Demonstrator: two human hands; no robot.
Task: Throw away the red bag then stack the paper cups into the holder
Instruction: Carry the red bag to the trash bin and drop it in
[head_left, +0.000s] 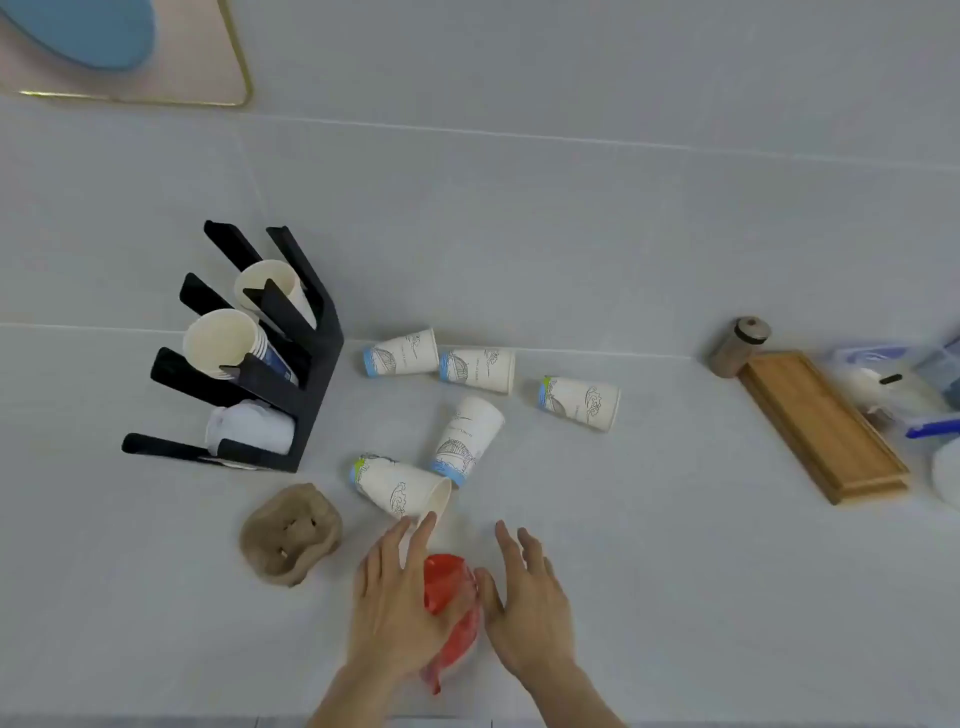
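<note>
A crumpled red bag (451, 597) lies on the counter near the front edge, squeezed between my two hands. My left hand (395, 597) rests flat against and partly over its left side, fingers spread. My right hand (524, 597) touches its right side, fingers spread too. Several printed paper cups lie on their sides behind it; the nearest cup (400, 486) is just beyond my left fingertips, another cup (465, 441) lies behind that. The black cup holder (311, 374) stands at the left with stacked cups (223, 343) in its slots.
A brown pulp cup carrier (291, 535) sits left of my hands. A wooden tray (821, 426) and a small wooden jar (740, 345) are at the right, with plastic packets (904, 389) beyond. A pink gold-rimmed tray (156, 78) is at the far left.
</note>
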